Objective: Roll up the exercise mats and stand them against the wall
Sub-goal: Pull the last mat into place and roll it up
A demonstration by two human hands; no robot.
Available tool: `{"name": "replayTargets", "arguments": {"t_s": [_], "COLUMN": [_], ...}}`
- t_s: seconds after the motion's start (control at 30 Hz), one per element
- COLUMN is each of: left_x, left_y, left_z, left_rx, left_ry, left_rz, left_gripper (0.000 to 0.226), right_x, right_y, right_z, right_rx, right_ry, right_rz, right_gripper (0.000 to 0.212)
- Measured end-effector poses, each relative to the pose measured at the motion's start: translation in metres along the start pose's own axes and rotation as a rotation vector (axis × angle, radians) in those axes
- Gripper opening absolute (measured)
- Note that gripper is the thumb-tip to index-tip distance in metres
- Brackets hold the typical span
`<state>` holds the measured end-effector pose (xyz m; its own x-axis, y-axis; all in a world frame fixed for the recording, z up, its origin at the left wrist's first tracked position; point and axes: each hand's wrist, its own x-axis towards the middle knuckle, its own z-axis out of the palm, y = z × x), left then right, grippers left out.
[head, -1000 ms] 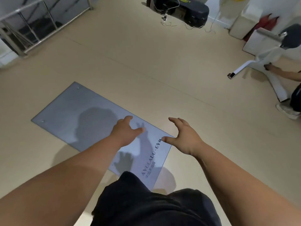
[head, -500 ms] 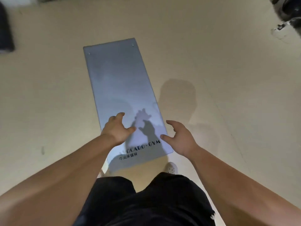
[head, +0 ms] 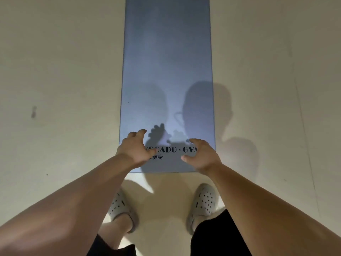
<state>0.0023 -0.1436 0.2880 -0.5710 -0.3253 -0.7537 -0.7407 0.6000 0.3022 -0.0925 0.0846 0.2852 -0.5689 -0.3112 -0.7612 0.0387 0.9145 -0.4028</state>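
Exercise mat [head: 166, 71] flat beneath left hand [head: 133, 150] and right hand [head: 201, 156], fingers half-curled.

Bare forearms [head: 83, 200]; black shorts [head: 219, 237]; pale grey perforated clogs [head: 204, 199] on both feet

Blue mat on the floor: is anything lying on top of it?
Only printed lettering and shadows show on the blue mat. The left hand and right hand cover both ends of the lettering; whether they touch it is unclear.
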Motion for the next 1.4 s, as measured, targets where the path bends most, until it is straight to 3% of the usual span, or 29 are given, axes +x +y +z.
{"name": "replayTargets", "arguments": {"t_s": [0.3,0.53,0.73,0.97,1.1,1.27,1.33,1.4], "left_x": [0.190,0.252,0.247,0.243,0.241,0.228,0.231,0.236], "left_y": [-0.083,-0.114,-0.140,-0.146,-0.131,-0.133,-0.126,-0.121], "left_z": [0.179,0.262,0.297,0.301,0.300,0.300,0.291,0.280], "left_rx": [0.006,0.417,0.647,0.597,0.699,0.792,0.719,0.601], "left_ry": [-0.046,0.105,0.083,-0.001,-0.039,0.123,0.085,-0.029], "left_rz": [0.031,0.264,0.312,0.298,0.312,0.423,0.451,0.487], "left_gripper": [0.109,0.099,0.114,0.125,0.118,0.110,0.100,0.081], "right_x": [0.189,0.255,0.256,0.261,0.256,0.244,0.247,0.252], "right_y": [0.113,0.174,0.195,0.202,0.209,0.217,0.213,0.208], "right_z": [0.163,0.223,0.254,0.243,0.241,0.204,0.193,0.191], "right_rx": [-0.239,-0.520,-0.840,-0.980,-0.753,-0.405,-0.339,-0.271], "right_ry": [-0.047,-0.108,-0.042,0.081,-0.006,-0.020,0.049,0.120], "right_rz": [-0.014,0.014,-0.045,-0.163,-0.218,-0.242,-0.214,-0.180], "right_gripper": [0.088,0.111,0.137,0.127,0.113,0.102,0.085,0.046]}}
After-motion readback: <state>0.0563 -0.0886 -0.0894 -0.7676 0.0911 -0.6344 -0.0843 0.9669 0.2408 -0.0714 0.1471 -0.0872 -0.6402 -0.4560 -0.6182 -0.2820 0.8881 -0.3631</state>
